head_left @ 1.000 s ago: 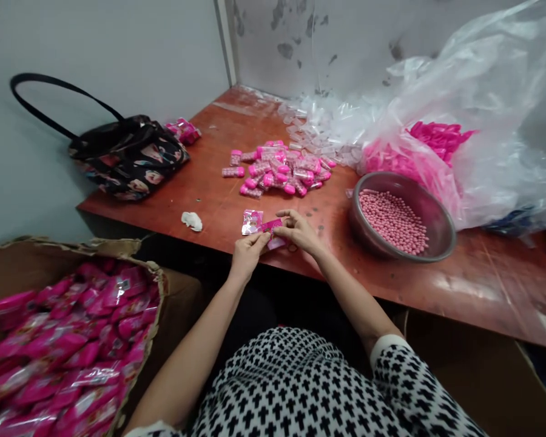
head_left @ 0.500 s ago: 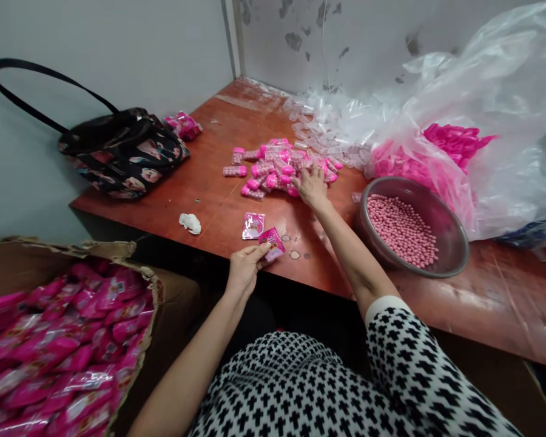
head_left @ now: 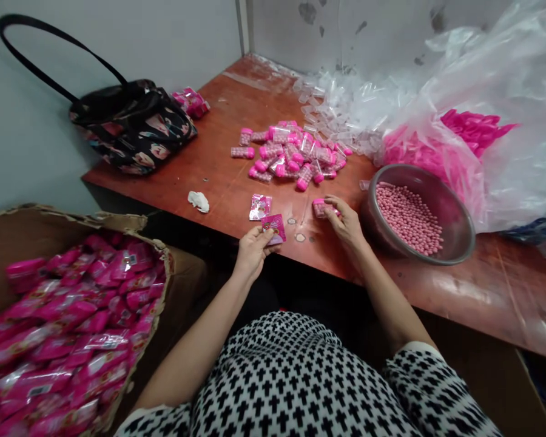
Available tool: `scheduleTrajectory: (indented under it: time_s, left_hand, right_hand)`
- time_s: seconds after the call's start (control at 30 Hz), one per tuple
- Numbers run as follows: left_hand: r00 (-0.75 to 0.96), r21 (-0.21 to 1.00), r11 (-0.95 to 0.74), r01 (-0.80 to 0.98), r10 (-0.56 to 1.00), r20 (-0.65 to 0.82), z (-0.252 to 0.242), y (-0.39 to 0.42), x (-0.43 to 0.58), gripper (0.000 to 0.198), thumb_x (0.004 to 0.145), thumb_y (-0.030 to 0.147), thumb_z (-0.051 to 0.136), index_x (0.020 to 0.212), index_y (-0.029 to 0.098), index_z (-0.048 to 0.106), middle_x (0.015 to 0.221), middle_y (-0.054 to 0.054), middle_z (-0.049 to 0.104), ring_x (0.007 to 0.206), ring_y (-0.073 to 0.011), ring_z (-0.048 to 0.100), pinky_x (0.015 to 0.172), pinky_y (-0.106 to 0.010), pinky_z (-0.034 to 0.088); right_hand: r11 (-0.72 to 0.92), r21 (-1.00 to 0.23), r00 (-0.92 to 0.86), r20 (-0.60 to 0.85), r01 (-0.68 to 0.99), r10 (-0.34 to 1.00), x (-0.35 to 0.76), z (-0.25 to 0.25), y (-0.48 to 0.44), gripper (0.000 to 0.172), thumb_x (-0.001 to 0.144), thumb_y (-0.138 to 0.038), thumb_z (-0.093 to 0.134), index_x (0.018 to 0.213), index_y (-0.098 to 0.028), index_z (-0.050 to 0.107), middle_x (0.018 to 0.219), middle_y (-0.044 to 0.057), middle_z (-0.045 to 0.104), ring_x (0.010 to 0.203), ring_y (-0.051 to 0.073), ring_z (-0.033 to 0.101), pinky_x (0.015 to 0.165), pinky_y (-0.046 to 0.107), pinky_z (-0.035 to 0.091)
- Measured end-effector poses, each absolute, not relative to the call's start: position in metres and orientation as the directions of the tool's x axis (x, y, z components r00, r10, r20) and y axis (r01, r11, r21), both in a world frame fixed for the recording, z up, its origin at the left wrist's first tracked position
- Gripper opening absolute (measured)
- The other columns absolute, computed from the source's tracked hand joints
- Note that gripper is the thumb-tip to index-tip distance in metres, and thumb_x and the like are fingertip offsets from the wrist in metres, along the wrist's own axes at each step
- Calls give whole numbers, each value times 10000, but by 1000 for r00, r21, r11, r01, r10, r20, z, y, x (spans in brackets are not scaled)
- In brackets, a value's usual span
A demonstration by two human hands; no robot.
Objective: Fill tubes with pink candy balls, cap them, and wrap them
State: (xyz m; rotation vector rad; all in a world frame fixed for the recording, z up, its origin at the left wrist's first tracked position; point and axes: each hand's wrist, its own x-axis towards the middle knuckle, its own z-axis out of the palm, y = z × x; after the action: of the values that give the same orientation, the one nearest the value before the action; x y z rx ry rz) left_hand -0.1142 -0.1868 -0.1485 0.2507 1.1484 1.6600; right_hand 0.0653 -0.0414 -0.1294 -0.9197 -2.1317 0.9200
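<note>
Between the thumb and fingers of my left hand (head_left: 252, 252) is a small pink printed sachet (head_left: 274, 228), held at the table's front edge. Just behind it another flat sachet (head_left: 259, 207) lies on the wood. My right hand (head_left: 346, 226) is closed around a small clear bottle with a pink cap (head_left: 320, 207), low over the table; the fingers cover part of it. Farther back is a heap of similar capped bottles (head_left: 282, 152) filled with pink beads.
Right of my right hand stands a grey bowl (head_left: 464, 246) of pink beads. Clear empty tubes (head_left: 341, 112) and a plastic bag of pink caps (head_left: 473, 133) lie behind. A black floral handbag (head_left: 131, 130), crumpled white tissue (head_left: 198, 201) and a carton (head_left: 173, 267) of pink packets are at left.
My right hand has come back from the bottle heap toward the front edge with one bottle in it. My left hand still holds the sachet. The view has shifted slightly.
</note>
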Motion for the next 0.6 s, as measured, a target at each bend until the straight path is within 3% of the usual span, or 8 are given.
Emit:
scheduleTrajectory:
  time_s: [0.07, 0.13, 0.2, 0.3, 0.4, 0.47, 0.53, 0.6]
  left_hand:
    - [-410, 801, 30, -597, 847, -338, -144, -188, -105, 357, 570, 327, 793, 806, 123, 620, 670, -4, 653, 551, -95, 614, 535, -205, 538]
    - [-395, 829, 45, -557, 864, -312, -141, -190, -96, 383, 583, 329, 788, 878, 126, 651, 697, -16, 670, 581, -109, 627, 557, -217, 543]
    - [-374, 849, 75, -523, 875, -308, -139, -193, -90, 394, 591, 334, 785, 911, 131, 677, 720, -23, 679, 607, -119, 634, 575, -228, 549]
    - [-302, 849, 169, -500, 885, -355, -140, -199, -89, 335, 601, 367, 776, 811, 115, 709, 728, -42, 676, 633, -130, 639, 598, -245, 561]
    - [-265, 843, 222, -490, 883, -387, -144, -203, -92, 300, 584, 358, 788, 720, 101, 715, 702, -54, 669, 646, -132, 640, 630, -243, 563]
    - [-297, 843, 219, -491, 868, -398, -146, -203, -94, 280, 555, 331, 806, 674, 96, 710, 669, -52, 662, 624, -120, 631, 626, -227, 556]
    - [-346, 833, 200, -515, 841, -416, -147, -202, -93, 276, 523, 315, 823, 633, 95, 696, 634, -45, 651, 586, -109, 617, 592, -216, 546]
    - [-392, 804, 164, -571, 807, -442, -148, -200, -93, 283, 487, 300, 838, 602, 100, 675, 601, -29, 633, 549, -101, 598, 550, -215, 537]
  right_hand:
    - [314, -906, -503, 138, 285, 853, 54, -128, -63, 331, 811, -393, 564, 1084, -207, 581, 1009, 69, 660, 898, 201, 635, 792, 358, 509]
    - [108, -980, -548, 0, 165, 837, 41, -131, -84, 391, 764, -404, 624, 1095, -208, 558, 856, 24, 655, 713, 155, 622, 645, 296, 513]
    - [-28, -999, -566, -49, 45, 823, 31, -135, -101, 396, 722, -378, 672, 1056, -198, 560, 771, -9, 632, 636, 121, 589, 598, 257, 492]
    - [-57, -998, -580, -41, -11, 814, 29, -139, -111, 365, 714, -351, 683, 1022, -183, 581, 723, -25, 615, 623, 104, 569, 618, 244, 476]
    - [103, -984, -600, -4, 144, 800, 34, -133, -106, 343, 760, -383, 638, 1030, -175, 603, 732, -8, 629, 644, 119, 577, 634, 249, 466]
    - [269, -882, -521, 31, 387, 853, 35, -125, -97, 323, 819, -425, 569, 1014, -171, 612, 777, 26, 655, 695, 145, 603, 670, 265, 462]
    - [328, -639, -366, 77, 696, 927, 29, -115, -84, 373, 859, -478, 501, 1018, -156, 604, 859, 85, 674, 792, 195, 631, 728, 304, 460]
    - [257, -356, -241, 89, 898, 966, 18, -107, -70, 492, 858, -555, 461, 1042, -117, 590, 934, 161, 669, 887, 258, 639, 772, 355, 459]
